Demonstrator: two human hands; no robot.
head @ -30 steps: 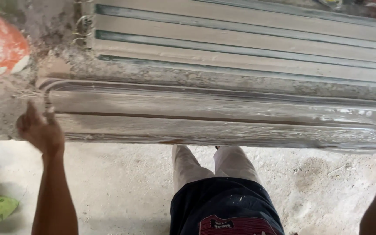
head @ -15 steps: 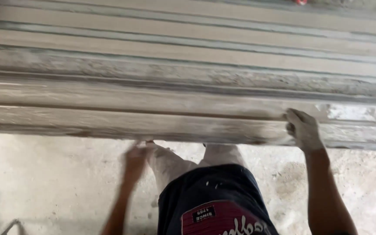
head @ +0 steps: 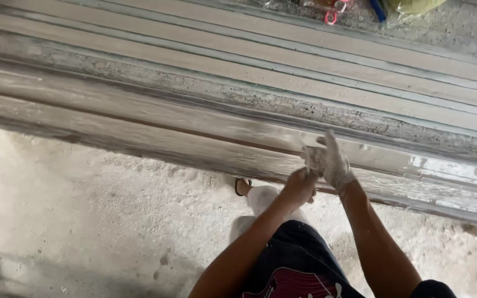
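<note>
1. At the far left, a long moulded strip [head: 139, 118] coated in whitish plaster is seen lying along the near edge of the surface [head: 249, 49]; on this stretch the coat looks grey, streaked and fairly even, so it is judged to have been worked already.
2. Below it, a dusty concrete floor [head: 84, 221] is seen, and one sandalled foot [head: 242, 186] is visible just under the strip's edge.
3. Towards the middle, the left hand [head: 300, 185] is held closed, its grip pinched on the lower end of a small white lump of plaster or rag [head: 313, 157]; which of the two it is cannot be told.
4. Just beside it, the right hand [head: 335, 163], whitened with plaster, is held with its fingers spread and raised, the palm touching the same white lump; both hands are placed right at the strip's front face.
5. To the right of the hands, the strip shows brighter white patches and rough scratch marks, so this part is judged less finished, with smoothing left to be done there.
6. Further flat strips [head: 305, 72] are laid in rows behind, and some coloured objects [head: 332, 14] are seen at the top right edge, well apart from the hands.
</note>
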